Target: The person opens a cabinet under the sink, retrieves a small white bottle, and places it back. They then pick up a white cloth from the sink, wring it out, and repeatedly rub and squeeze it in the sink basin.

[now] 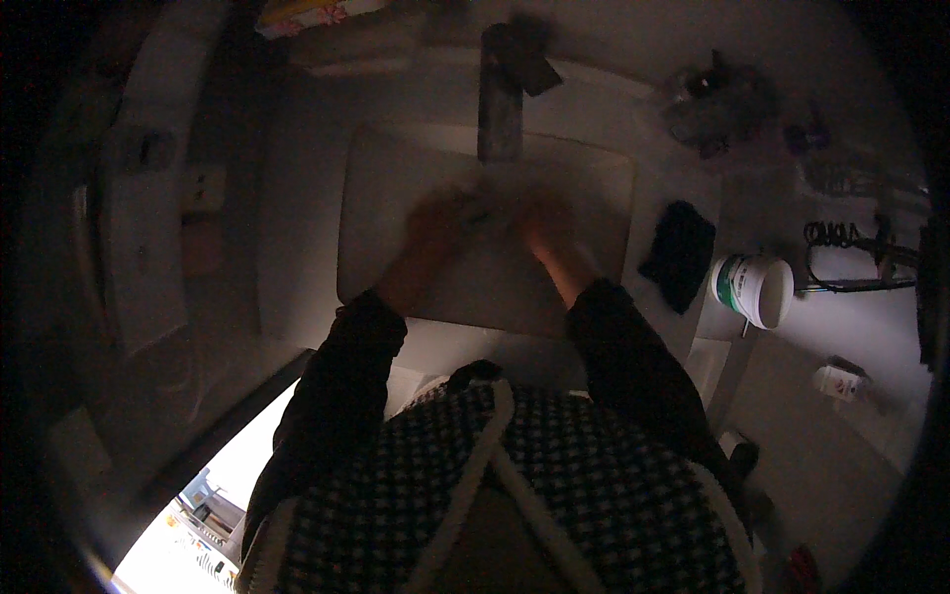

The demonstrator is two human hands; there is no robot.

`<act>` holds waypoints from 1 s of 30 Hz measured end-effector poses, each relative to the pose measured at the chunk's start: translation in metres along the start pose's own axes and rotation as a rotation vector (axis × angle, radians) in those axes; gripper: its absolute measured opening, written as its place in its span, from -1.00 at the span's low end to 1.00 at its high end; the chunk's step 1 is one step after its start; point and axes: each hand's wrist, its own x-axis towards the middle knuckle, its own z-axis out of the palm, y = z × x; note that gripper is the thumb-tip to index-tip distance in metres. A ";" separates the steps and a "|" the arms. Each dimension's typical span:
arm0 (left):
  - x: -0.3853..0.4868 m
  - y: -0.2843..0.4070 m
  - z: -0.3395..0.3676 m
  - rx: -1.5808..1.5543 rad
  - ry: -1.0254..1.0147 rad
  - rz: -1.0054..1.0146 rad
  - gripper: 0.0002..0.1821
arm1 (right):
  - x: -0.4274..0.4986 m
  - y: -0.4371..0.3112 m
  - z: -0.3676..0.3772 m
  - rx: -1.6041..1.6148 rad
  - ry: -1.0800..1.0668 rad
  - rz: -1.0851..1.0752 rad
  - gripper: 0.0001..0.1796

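Observation:
The scene is dim and my hands are blurred. My left hand (439,219) is over the left half of a pale rectangular sink basin (475,297). Opposite it, my right hand (545,214) is a short way to the right, both below the dark upright faucet (500,122). A small dark patch shows beside my left hand; I cannot make out what it is. Finger positions are lost in the blur, so whether either hand holds anything is unclear. Dark sleeves reach to both wrists.
Right of the basin lies a dark cloth (679,252), near a white tub with a green label (751,289). A coiled black cord (835,236) is farther right. Unclear dark items (716,100) are at the back right. Bright light enters through an opening (223,468) at lower left.

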 end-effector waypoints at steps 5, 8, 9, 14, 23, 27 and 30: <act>-0.005 -0.035 0.020 -0.444 -0.001 -0.132 -0.50 | -0.002 -0.006 0.001 -0.277 -0.150 0.041 -0.66; -0.012 -0.032 0.008 -0.467 -0.066 -0.141 -0.51 | 0.001 -0.007 0.016 -0.146 -0.123 0.117 -0.59; -0.017 -0.025 -0.003 -0.406 -0.040 -0.090 -0.52 | 0.001 -0.010 0.021 -0.143 0.035 -0.110 -0.56; -0.035 0.034 -0.066 -1.022 -0.107 -0.188 -0.55 | -0.001 -0.035 0.029 0.518 0.270 -0.307 -0.45; -0.059 0.038 -0.079 -1.079 0.231 -0.239 -0.58 | -0.017 -0.019 -0.021 1.027 -0.329 0.126 -0.41; -0.051 0.048 -0.090 -1.239 -0.003 -0.687 -0.54 | -0.019 -0.007 -0.029 1.277 -0.316 0.256 -0.40; -0.057 0.062 -0.099 -1.134 -0.021 -0.545 -0.59 | -0.016 -0.001 -0.025 1.326 -0.339 0.523 -0.38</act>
